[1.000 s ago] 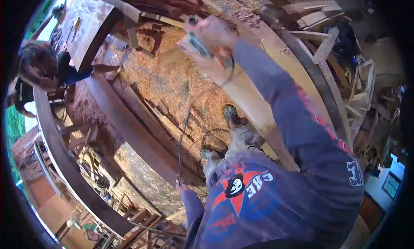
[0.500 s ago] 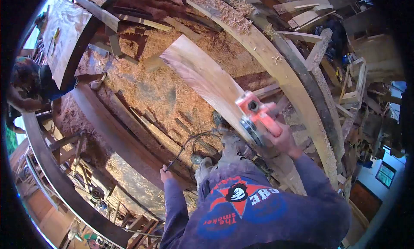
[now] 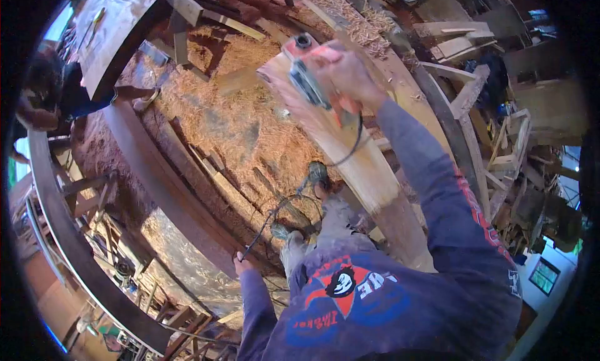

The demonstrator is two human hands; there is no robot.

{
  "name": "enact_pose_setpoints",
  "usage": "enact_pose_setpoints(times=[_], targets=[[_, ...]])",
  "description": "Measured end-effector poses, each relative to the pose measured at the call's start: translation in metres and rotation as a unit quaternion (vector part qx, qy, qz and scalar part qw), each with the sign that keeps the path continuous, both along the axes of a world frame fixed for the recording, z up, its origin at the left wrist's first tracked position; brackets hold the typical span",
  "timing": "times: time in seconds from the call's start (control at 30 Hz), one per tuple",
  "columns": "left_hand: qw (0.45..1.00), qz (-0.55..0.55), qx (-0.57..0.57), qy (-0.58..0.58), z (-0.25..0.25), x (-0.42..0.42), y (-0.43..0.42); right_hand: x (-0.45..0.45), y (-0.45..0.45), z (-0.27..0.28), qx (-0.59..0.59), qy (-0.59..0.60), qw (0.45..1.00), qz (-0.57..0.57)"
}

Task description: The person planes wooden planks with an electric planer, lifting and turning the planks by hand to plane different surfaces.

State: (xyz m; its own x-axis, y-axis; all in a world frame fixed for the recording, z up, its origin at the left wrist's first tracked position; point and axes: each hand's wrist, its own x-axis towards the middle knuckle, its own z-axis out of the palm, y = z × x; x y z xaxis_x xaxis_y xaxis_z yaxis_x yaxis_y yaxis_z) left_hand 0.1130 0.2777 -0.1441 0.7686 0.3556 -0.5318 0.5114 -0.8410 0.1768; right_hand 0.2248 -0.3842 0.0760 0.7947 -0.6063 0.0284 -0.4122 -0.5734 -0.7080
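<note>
My right hand (image 3: 351, 78) is closed round the handle of a red and grey power planer (image 3: 310, 83). The tool rests at the far end of a curved wooden plank (image 3: 362, 173), whose surface is pale in the middle. From its rear a black cord (image 3: 356, 142) loops down past my feet. My left hand (image 3: 241, 265) grips the cord low on the left, beside a dark curved beam (image 3: 181, 195).
Another person (image 3: 53, 98) is at the far left, near a broad slab (image 3: 112, 33). Shavings (image 3: 231, 117) cover the ground. A long curved board (image 3: 419, 105) lies to the right, with scrap wood (image 3: 459, 39) beyond.
Over the last half second, my right hand has carried the planer from the near part of the plank up to its far end. My left hand still holds the cord.
</note>
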Motion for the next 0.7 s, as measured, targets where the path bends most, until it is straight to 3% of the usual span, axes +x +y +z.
enact_pose_setpoints(times=[0.17, 0.27, 0.33, 0.37, 0.43, 0.5, 0.53, 0.57, 0.6, 0.63, 0.7], targets=[[0.997, 0.058, -0.038, -0.017, 0.0, -0.016, 0.023, 0.086, -0.053, -0.055, -0.183, 0.035, 0.98, 0.074], [0.998, 0.047, 0.007, -0.052, 0.007, -0.032, 0.028, 0.103, -0.054, -0.054, -0.209, 0.075, 0.974, 0.049], [0.999, 0.025, -0.014, -0.034, -0.023, -0.037, 0.065, 0.092, -0.041, -0.018, 0.056, 0.073, 0.996, -0.014], [0.999, 0.021, -0.013, -0.039, -0.012, -0.036, 0.059, 0.084, -0.038, -0.016, 0.058, 0.068, 0.996, -0.016], [0.998, 0.028, 0.052, -0.013, 0.015, -0.037, 0.034, 0.068, -0.032, -0.026, -0.14, 0.002, 0.986, 0.094], [0.998, 0.031, 0.042, -0.018, 0.012, -0.042, 0.033, 0.013, -0.018, -0.03, -0.251, -0.062, 0.955, 0.148], [0.999, 0.033, 0.034, -0.02, 0.006, -0.046, 0.032, -0.027, 0.004, -0.016, -0.401, -0.115, 0.892, 0.176], [0.999, 0.034, 0.03, -0.017, 0.007, -0.046, 0.025, -0.066, 0.025, -0.006, -0.308, -0.076, 0.929, 0.19], [0.999, 0.04, -0.006, 0.005, 0.013, -0.045, 0.017, -0.107, 0.048, 0.014, -0.189, 0.102, 0.965, 0.148], [0.998, 0.047, -0.042, 0.029, 0.014, -0.046, 0.009, -0.146, 0.065, 0.009, 0.001, 0.069, 0.996, 0.05], [0.999, 0.03, -0.002, 0.038, 0.0, -0.042, 0.006, -0.221, 0.095, 0.021, -0.019, 0.032, 0.997, 0.061]])
